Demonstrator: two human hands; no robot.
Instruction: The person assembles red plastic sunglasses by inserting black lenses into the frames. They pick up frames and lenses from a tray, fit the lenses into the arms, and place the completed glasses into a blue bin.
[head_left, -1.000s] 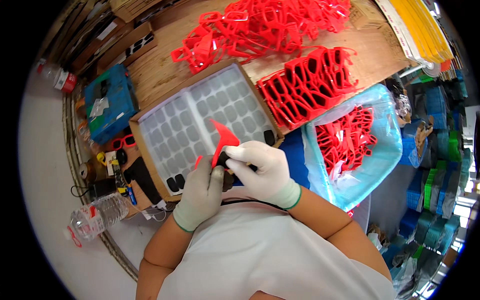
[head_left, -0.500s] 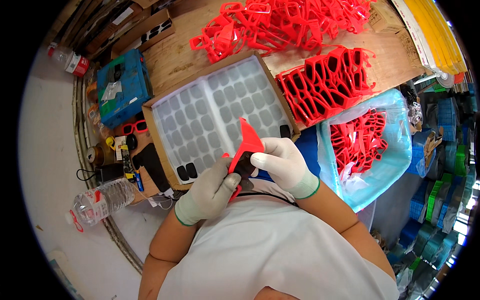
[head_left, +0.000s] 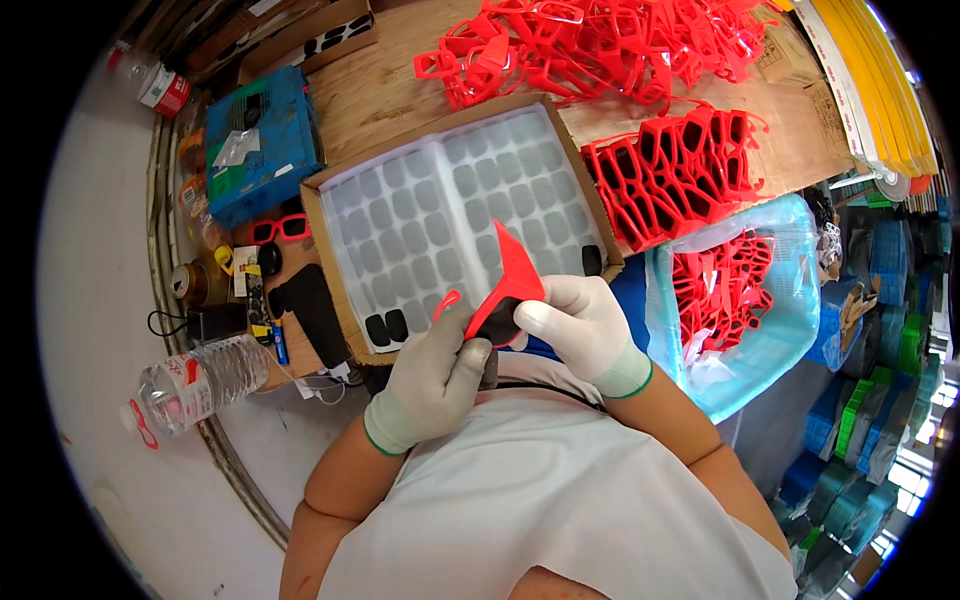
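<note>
A pair of red sunglasses is held between my two hands, one temple pointing up and away from me. A dark lens shows at its front. My left hand, in a pale glove with greyed fingertips, grips one end; its fingers hide much of that side. With thumb and fingers, my gloved right hand pinches the other end, thumb against the lens. Just beyond them lies a cardboard box of grey-looking lenses in rows under a whitish sheet. Several dark lenses sit uncovered at its near corners.
Red frames lie in a heap at the back, with stacked red sunglasses at right. A blue-lined basket holds more. On the left are a blue case, a plastic bottle and a black flat piece.
The whole view has shifted, the bench sliding slightly right and up. The sunglasses have tilted a little in my hands, and my left fingers cover more of their near side. Both hands keep hold.
</note>
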